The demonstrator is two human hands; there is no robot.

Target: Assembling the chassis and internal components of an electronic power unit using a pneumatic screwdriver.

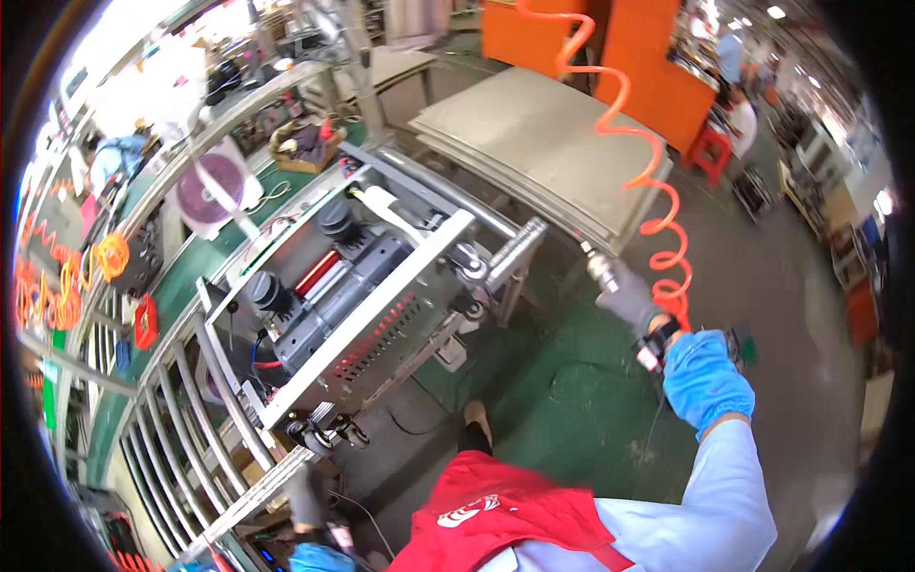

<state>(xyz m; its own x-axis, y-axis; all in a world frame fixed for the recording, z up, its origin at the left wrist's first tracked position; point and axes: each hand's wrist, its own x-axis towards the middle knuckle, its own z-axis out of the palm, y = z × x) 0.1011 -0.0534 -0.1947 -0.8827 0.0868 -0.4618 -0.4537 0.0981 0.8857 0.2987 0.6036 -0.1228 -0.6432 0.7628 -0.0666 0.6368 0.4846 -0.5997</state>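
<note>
While the fingers of my right hand [631, 305] wrap round a silver-nosed tool [599, 267], right of the open machine [376, 338], I judge it rigid and moderately heavy, best gripped round its body; whether my left hand [305, 498] holds anything, I cannot tell.

The right hand [634, 297] and the blurred left hand [305, 498] are gloved in grey with bright blue cuffs [705, 381], beside a pale blue sleeve [729, 467] and a red apron [519, 500] bearing a white emblem [467, 511]; the tool [599, 269] is silver. Dark grey cylinders [338, 219] and a red rod [316, 274] show against a whitish metal edge [367, 321] and a grey panel [410, 332] patterned with rows of slots, some reddish. The coiled hose [658, 179] is orange-red, the cabinet [648, 76] orange, the stool [710, 153] red, the boards [534, 133] greyish beige, the floor [572, 381] green and grey.
</note>
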